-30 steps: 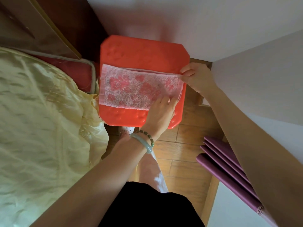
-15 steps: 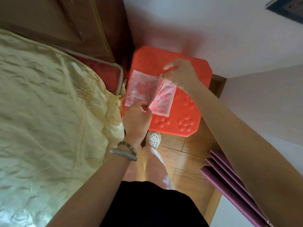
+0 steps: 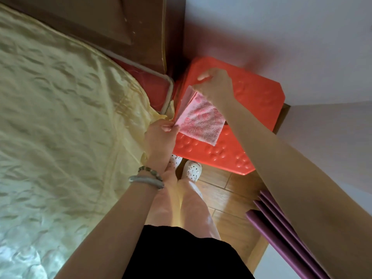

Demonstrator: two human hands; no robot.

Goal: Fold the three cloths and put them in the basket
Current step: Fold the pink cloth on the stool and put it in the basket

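Note:
A small pink cloth point(image 3: 201, 121) with a red flower pattern is folded in half and lifted at its left edge above the left part of an orange plastic stool top point(image 3: 257, 109). My left hand point(image 3: 161, 135) pinches the cloth's near left corner between thumb and fingers. My right hand point(image 3: 216, 86) pinches its far corner from above. The cloth's right edge hangs down toward the stool. No basket and no other cloth is in view.
A bed with a pale yellow cover point(image 3: 60, 137) fills the left side, its brown headboard point(image 3: 124, 23) at the top. White walls point(image 3: 281, 27) stand behind and to the right of the stool. A purple folded mat point(image 3: 281, 222) lies at lower right on the wooden floor point(image 3: 227, 194).
The cloth lay spread across the stool a second ago. My right hand carried its right end over to the left, folding it in half, and both hands now hold the doubled cloth up by its left edge.

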